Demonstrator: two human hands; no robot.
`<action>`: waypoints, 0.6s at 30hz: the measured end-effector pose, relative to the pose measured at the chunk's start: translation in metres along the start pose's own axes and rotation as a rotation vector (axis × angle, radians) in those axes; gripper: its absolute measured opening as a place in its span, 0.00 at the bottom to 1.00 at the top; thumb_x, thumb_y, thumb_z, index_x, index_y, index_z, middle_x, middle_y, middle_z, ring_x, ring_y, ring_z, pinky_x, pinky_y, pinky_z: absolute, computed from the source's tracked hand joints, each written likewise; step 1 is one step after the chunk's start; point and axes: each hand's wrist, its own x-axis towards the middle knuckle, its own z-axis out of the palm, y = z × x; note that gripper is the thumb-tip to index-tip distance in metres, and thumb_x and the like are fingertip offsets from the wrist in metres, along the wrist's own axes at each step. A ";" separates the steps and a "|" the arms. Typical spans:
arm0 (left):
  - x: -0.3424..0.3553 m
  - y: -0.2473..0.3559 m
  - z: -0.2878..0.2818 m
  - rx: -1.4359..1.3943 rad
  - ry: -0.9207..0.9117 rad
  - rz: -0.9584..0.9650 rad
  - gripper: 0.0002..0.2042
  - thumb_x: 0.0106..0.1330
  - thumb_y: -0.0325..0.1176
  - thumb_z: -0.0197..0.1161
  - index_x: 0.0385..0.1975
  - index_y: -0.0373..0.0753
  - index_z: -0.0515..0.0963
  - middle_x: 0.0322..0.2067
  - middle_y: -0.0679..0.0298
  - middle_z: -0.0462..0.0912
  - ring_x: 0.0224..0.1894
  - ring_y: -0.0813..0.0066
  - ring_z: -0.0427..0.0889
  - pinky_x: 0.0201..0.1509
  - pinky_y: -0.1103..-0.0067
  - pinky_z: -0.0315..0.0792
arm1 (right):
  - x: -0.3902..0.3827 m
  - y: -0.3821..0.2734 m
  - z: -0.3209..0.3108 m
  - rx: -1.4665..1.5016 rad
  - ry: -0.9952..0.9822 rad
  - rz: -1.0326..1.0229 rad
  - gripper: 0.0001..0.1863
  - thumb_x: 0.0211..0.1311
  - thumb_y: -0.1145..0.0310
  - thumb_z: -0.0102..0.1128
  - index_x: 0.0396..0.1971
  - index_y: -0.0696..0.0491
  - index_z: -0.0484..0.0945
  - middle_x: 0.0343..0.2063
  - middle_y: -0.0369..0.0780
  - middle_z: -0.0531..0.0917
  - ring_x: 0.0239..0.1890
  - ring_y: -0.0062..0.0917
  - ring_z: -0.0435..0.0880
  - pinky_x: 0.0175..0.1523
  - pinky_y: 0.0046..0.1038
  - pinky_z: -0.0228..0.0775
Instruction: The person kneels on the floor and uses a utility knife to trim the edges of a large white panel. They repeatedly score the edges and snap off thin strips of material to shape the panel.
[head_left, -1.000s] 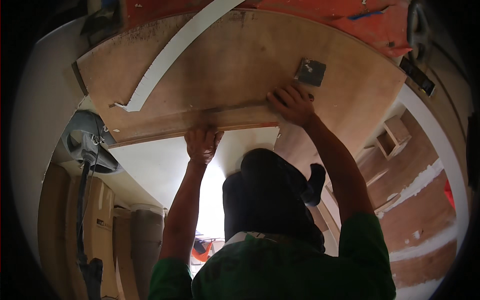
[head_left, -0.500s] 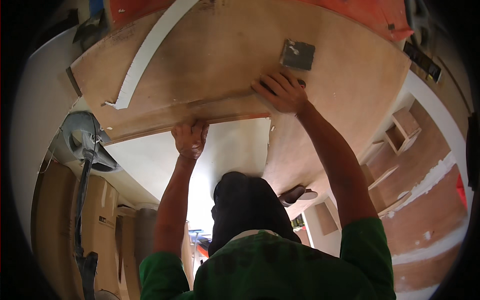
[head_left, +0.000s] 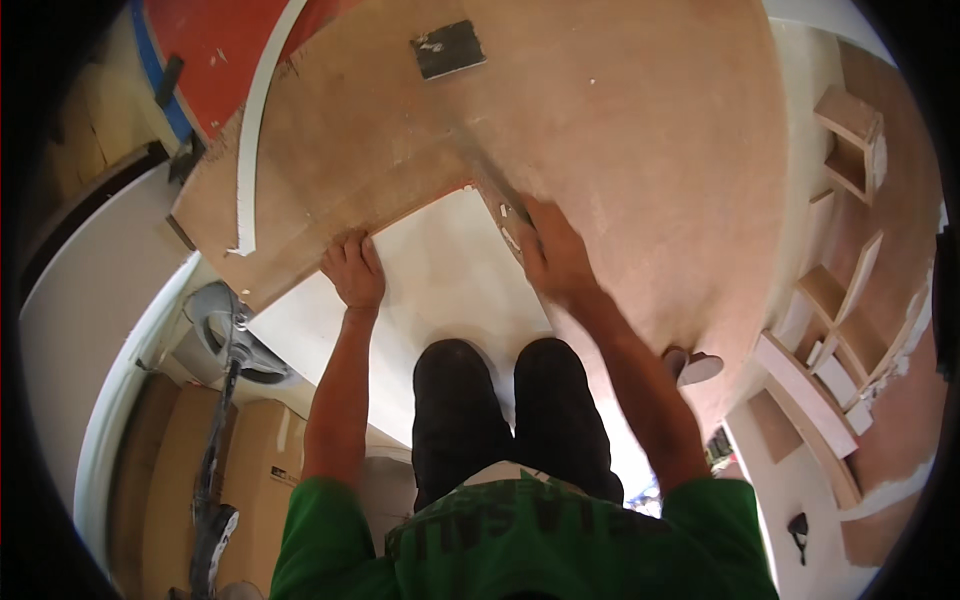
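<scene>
A broad brown wooden board has a corner cut into its near edge, and a white surface shows inside that corner. My left hand sits at the board's edge with its fingers bent over it and the thumb at the side. A long thin dark blade, blurred, reaches away to the upper left from my right hand. My right fingers are wrapped round this bladed tool's handle, which they mostly hide. Small pale scraps lie by the cut edge, next to the blade.
A dark square plate lies farther up the board. To the left, a long white strip crosses the board's edge. A grey vacuum-like head on a pole and cardboard boxes stand at left. Wooden shelf pieces are at right.
My view has shifted, now showing my knees. My right hand has turned the blade from lying along the board's edge to slanting beside the cut corner. My left hand stays at the edge.
</scene>
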 end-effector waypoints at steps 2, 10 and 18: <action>0.006 0.010 -0.009 -0.014 -0.008 0.051 0.12 0.69 0.36 0.57 0.48 0.41 0.78 0.47 0.54 0.77 0.49 0.51 0.73 0.55 0.59 0.64 | -0.054 -0.008 -0.013 0.193 0.093 0.193 0.22 0.67 0.76 0.50 0.61 0.59 0.69 0.36 0.51 0.79 0.35 0.44 0.79 0.42 0.36 0.73; 0.057 0.120 -0.005 -0.428 -0.119 0.200 0.15 0.64 0.35 0.65 0.49 0.38 0.79 0.43 0.52 0.80 0.46 0.52 0.75 0.52 0.63 0.67 | -0.120 -0.040 0.010 0.460 0.023 0.641 0.28 0.72 0.68 0.47 0.71 0.50 0.60 0.19 0.37 0.73 0.21 0.19 0.70 0.32 0.26 0.68; 0.073 0.135 0.012 -0.633 -0.210 -0.044 0.07 0.60 0.33 0.70 0.35 0.39 0.87 0.32 0.57 0.81 0.40 0.60 0.78 0.47 0.69 0.70 | -0.099 -0.046 0.010 0.740 -0.124 0.824 0.27 0.68 0.70 0.51 0.67 0.52 0.65 0.22 0.53 0.80 0.25 0.45 0.82 0.38 0.40 0.73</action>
